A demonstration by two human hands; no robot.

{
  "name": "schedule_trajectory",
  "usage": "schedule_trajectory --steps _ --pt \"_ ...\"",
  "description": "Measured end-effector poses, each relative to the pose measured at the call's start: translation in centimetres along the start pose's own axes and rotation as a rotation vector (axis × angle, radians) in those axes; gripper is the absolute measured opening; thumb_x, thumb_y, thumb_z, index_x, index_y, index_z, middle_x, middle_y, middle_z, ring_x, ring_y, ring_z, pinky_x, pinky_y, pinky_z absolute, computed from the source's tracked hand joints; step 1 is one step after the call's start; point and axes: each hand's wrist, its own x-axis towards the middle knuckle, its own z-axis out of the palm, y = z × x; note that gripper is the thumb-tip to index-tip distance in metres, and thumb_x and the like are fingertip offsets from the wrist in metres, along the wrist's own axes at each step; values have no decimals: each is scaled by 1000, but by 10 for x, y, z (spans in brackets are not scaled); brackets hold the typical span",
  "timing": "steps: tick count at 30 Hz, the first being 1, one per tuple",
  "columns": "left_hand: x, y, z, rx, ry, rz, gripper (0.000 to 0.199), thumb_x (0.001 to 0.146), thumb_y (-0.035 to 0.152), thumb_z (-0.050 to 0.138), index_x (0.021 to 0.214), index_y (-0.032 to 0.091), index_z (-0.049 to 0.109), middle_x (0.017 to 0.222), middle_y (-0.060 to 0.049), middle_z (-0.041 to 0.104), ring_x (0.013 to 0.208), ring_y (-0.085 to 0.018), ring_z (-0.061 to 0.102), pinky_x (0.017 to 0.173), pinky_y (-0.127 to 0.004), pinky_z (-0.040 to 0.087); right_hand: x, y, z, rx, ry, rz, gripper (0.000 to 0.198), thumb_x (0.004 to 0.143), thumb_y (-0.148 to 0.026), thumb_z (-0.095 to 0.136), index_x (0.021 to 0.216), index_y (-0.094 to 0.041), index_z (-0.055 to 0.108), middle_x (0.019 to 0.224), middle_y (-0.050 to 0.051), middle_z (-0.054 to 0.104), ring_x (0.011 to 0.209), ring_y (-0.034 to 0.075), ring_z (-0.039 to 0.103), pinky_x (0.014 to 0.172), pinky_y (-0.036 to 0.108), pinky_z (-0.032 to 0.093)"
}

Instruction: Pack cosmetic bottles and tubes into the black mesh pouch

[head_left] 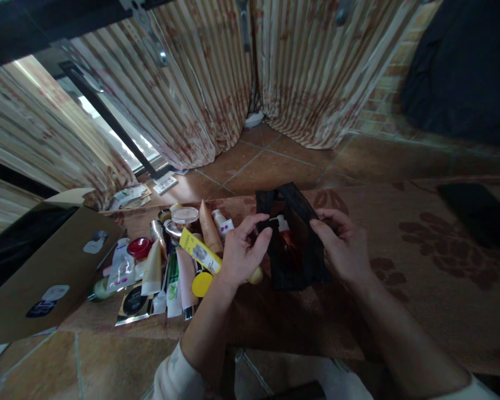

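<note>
One bare left hand (242,254), one bare right hand (345,247), one black cloth bag (312,260), one brown cardboard box (62,261), one slim yellow tube (200,251), one round red jar (139,248), one round yellow lid (202,284) (the other tubes (174,289) overlap, beyond counting).

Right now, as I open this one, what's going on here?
A person holds a black bag open by its upper edges, the left hand pinching one side and the right hand the other. A reddish bottle with a white top shows inside. To the left, assorted tubes lie heaped on the patterned cloth, with a cardboard box beyond them.
</note>
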Motion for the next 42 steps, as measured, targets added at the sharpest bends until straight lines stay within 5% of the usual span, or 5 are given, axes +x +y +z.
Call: schedule_trajectory --steps 42 --pt "0 1 1 -5 2 22 22 90 29 55 107 17 63 59 6 47 52 -8 41 50 -21 32 -1 1 1 11 25 -3 18 78 -33 65 92 -22 68 69 -3 62 58 11 55 53 23 43"
